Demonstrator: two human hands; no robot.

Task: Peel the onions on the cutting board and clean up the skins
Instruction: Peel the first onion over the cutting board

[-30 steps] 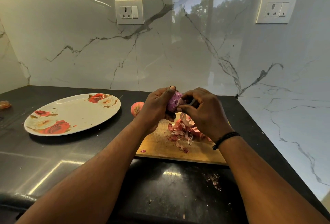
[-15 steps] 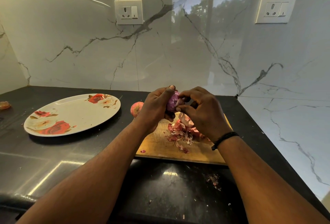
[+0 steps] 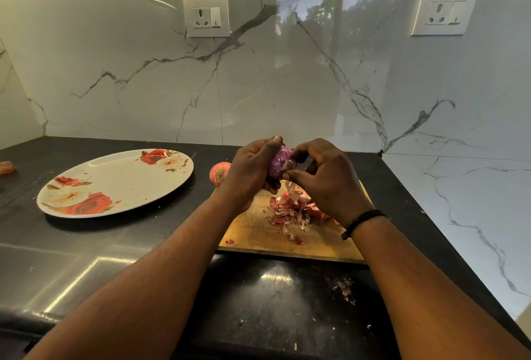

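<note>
My left hand grips a purple, mostly peeled onion in the air above the wooden cutting board. My right hand pinches a strip of skin at the onion's right side with thumb and fingertips. A heap of reddish onion skins lies on the board under my hands. A second onion, unpeeled and reddish, sits at the board's far left corner, partly hidden by my left hand.
A large floral plate rests on the black counter to the left. A small onion piece lies at the far left edge. Skin crumbs dot the counter near the front. Marble walls close the back and right.
My right fingers have shifted slightly on the onion, working at the skin. Both hands stay above the board in nearly the same place.
</note>
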